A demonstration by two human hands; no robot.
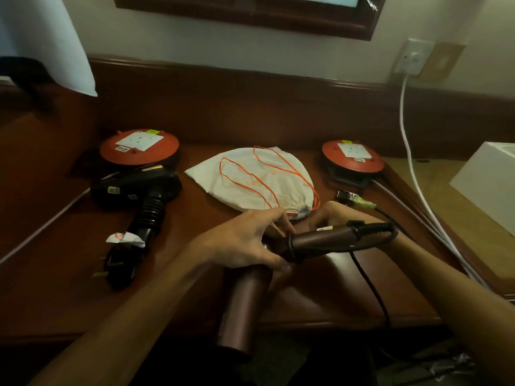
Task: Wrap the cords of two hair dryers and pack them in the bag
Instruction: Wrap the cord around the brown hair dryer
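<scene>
Maroon plastic, hard and smooth, makes up the hair dryer (245, 299) held above the near edge of the wooden worktop (195, 288), its barrel pointing toward the camera and its folding handle (323, 238) swung out to the right. It looks rigid and fairly light, slick on the barrel, so the hinge between barrel and handle is probably the surest place to hold it. The left hand (242, 240) curls its grip over exactly that joint, thumb underneath. The right hand (331, 215) sits behind the handle, mostly hidden (whether its grip closes on anything cannot be told). A black cord (367, 280), limp and springy, leaves the handle's end, shows one turn around the handle near the hinge, and hangs loose over the worktop's edge; its plug (349, 197) lies just beyond the hands. Just past the left fingertips lies the white drawstring bag (250, 179), flat, orange string on top. Farther left rests the black hair dryer (139, 190), its cord already bundled. Two red cable reels (139, 146) flank the bag.
</scene>
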